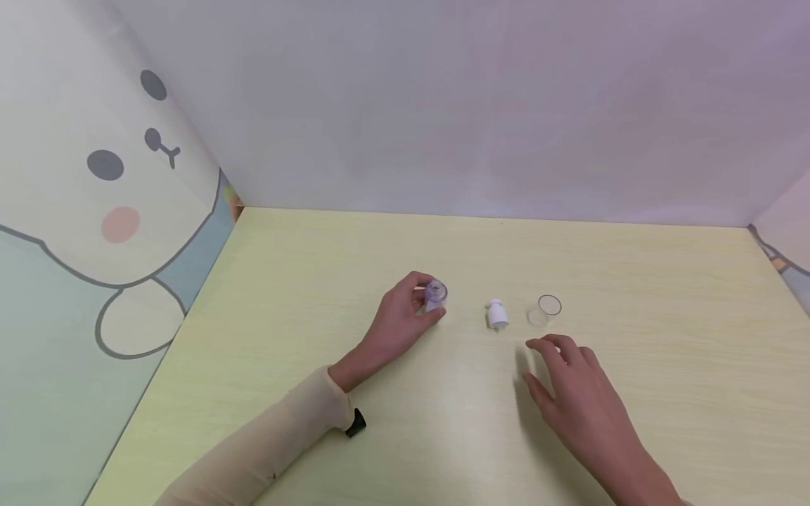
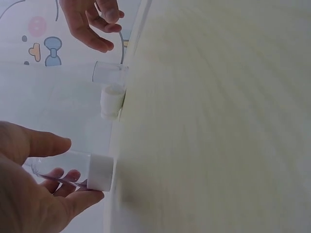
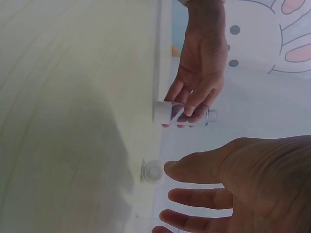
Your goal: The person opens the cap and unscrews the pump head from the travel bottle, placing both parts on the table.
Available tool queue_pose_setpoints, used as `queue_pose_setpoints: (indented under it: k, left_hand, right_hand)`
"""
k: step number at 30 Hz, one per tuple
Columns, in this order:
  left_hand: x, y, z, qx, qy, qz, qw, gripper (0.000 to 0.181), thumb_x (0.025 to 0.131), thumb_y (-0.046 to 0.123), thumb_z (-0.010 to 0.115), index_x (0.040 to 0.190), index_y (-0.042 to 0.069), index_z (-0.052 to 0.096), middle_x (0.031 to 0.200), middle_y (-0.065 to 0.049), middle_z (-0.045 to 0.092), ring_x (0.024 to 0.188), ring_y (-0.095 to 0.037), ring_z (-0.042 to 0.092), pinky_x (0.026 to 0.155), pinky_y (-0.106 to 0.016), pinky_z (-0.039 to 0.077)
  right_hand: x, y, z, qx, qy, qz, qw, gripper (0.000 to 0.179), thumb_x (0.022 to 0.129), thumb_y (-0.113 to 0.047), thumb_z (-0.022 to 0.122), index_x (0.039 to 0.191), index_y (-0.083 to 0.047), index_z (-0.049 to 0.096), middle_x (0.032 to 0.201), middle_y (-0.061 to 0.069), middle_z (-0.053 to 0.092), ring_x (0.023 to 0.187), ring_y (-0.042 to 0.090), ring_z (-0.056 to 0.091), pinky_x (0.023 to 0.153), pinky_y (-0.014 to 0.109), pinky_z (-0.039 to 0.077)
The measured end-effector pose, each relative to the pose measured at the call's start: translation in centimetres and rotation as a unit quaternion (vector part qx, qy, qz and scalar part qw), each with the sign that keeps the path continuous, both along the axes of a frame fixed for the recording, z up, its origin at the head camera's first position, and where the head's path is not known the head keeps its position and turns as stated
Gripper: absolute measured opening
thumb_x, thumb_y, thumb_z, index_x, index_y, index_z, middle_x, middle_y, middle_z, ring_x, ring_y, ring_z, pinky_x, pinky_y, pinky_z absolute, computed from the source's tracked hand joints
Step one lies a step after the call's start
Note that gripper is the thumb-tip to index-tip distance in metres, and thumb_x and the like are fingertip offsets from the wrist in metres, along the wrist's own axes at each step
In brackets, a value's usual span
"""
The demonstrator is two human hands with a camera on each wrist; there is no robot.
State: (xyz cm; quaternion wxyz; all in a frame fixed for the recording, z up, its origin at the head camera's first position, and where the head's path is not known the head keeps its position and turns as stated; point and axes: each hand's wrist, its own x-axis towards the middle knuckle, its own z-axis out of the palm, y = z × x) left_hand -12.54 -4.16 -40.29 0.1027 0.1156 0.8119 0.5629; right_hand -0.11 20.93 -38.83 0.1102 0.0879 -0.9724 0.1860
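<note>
A small clear bottle (image 1: 435, 292) with a white base and an uncapped threaded neck stands upright on the table at the centre. My left hand (image 1: 400, 318) holds it, fingers and thumb curled around its sides. To its right is a small white nozzle-like piece (image 1: 497, 315), narrower at one end. Just beyond that stands a transparent cap (image 1: 544, 310) shaped like a little cup. My right hand (image 1: 579, 386) hovers nearer to me than the cap, fingers loosely bent and apart, touching nothing. In the right wrist view, the left thumb lies across the bottle (image 3: 182, 114).
The pale wood-grain table (image 1: 354, 246) runs back to a plain whitish wall (image 1: 443, 112). A cartoon-printed panel (image 1: 126, 211) borders the left side. A black band (image 1: 356, 423) shows at the left sleeve's cuff.
</note>
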Motion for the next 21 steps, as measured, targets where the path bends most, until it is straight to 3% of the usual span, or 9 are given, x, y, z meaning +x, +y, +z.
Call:
queue_pose_setpoints:
  k: [14,21]
  left_hand:
    - [-0.22,-0.13,-0.26,-0.004,-0.007,-0.008,0.9999,0.044,0.095,0.004,0.073,0.135,0.003,0.055,0.138,-0.015,0.062,0.131,-0.028,0.065,0.108,-0.039,0.054]
    - [-0.24,-0.07,-0.35,-0.025,-0.016,-0.016,0.9994,0.061,0.095,0.003,0.073,0.15,0.007,0.045,0.154,-0.013,0.051,0.144,-0.029,0.055,0.115,-0.039,0.048]
  right_hand:
    - [-0.16,-0.44,-0.26,0.004,-0.002,-0.001,1.0,0.043,0.082,-0.006,0.085,0.122,-0.007,0.068,0.122,0.01,0.066,0.101,0.037,0.061,0.072,0.047,0.054]
    - [-0.23,-0.49,-0.22,0.008,-0.001,0.002,1.0,0.045,0.081,-0.006,0.086,0.123,-0.008,0.069,0.123,0.011,0.066,0.103,0.036,0.062,0.078,0.05,0.054]
